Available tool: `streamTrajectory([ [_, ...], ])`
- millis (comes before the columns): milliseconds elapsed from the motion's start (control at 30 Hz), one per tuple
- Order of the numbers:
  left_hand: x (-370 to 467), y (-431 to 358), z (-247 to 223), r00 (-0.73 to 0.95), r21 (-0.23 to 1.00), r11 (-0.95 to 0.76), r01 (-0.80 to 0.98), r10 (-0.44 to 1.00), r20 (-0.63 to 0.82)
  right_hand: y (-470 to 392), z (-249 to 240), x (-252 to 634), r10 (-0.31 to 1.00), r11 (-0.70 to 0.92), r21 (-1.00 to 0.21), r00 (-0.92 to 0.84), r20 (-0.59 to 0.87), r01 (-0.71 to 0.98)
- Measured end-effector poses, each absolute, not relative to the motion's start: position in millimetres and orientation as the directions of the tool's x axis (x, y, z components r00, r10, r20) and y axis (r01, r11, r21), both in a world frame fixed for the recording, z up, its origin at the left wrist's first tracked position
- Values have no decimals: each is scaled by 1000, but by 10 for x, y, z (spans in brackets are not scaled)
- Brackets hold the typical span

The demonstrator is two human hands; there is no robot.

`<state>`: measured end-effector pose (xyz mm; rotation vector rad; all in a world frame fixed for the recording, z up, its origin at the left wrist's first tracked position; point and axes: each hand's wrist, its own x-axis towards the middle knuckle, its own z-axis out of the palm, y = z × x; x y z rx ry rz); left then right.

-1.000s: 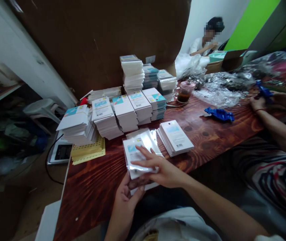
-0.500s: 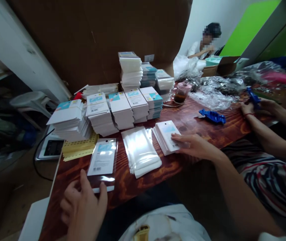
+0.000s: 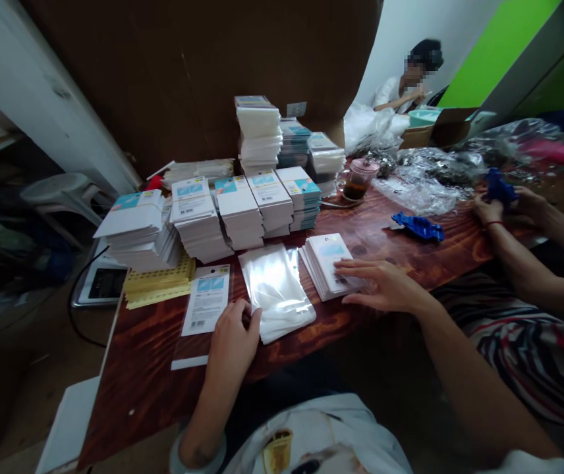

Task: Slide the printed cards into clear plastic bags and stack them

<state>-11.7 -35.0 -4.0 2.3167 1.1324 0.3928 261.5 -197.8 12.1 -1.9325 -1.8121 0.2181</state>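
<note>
My left hand point(image 3: 235, 332) is at the left edge of a stack of clear plastic sleeves point(image 3: 277, 283), its fingers loosely curled and a gap showing between thumb and forefinger. No sleeve is visibly gripped. Just left of it lies a printed card point(image 3: 206, 299) inside a clear sleeve, flat on the table, partly covered by the hand. My right hand point(image 3: 385, 284) rests with fingers stretched out on a small stack of printed cards point(image 3: 329, 253), to the right of the sleeves.
Several tall card stacks point(image 3: 200, 227) line the table's back, beside yellow sticker sheets point(image 3: 158, 286). A mug of dark drink point(image 3: 356, 181) and a blue plastic part point(image 3: 418, 227) are to the right. A co-worker's hands point(image 3: 489, 210) hold another blue part. Another person sits farther back.
My left hand has moved right, from the bottom of the sleeved card to the stack of sleeves. The sleeved card lies flat on the table. My right hand has stayed on the cards.
</note>
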Motion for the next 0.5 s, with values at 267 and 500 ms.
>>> streamTrajectory([
  [267, -162, -452, -56, 424, 902, -194, 385, 906, 14, -1902, 32, 2547, 946, -100, -470, 230, 229, 877],
  [500, -72, -565, -13, 481, 868, 496, 20, 757, -443, -1912, 133, 2630, 972, -23, -286, 88, 217, 958],
])
